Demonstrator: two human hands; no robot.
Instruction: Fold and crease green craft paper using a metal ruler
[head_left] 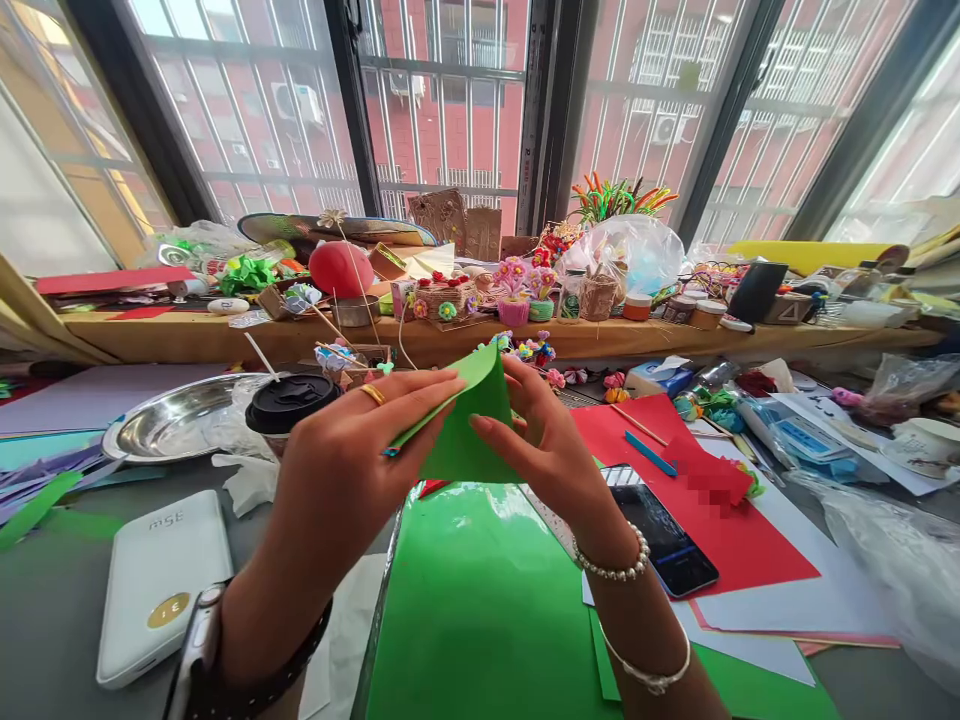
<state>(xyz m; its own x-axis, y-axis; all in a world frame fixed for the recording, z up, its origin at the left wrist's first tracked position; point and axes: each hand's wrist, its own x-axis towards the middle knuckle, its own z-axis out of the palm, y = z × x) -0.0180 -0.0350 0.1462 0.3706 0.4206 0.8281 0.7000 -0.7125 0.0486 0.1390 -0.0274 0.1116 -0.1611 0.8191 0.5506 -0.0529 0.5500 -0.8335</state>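
Note:
A folded sheet of green paper (pixel 469 435) is held up in the middle of the head view, its upper layer bent over. My left hand (pixel 367 430) pinches its left side, fingers lying along the top edge. At the right edge, my right hand (pixel 551 440) holds the paper between thumb and fingers. A small blue tip shows beneath my left fingers; what it belongs to is hidden. Below both hands lies a glossy green sheet (pixel 472 610). A lidded dark cup (pixel 291 403) stands just behind my left hand.
At left are a white power bank (pixel 166 585) and a metal tray (pixel 161 430). To the right, a phone (pixel 660 540) and a blue stick (pixel 649 453) lie on red paper (pixel 757 530). Craft flowers (pixel 514 285) and jars crowd the wooden ledge (pixel 292 343).

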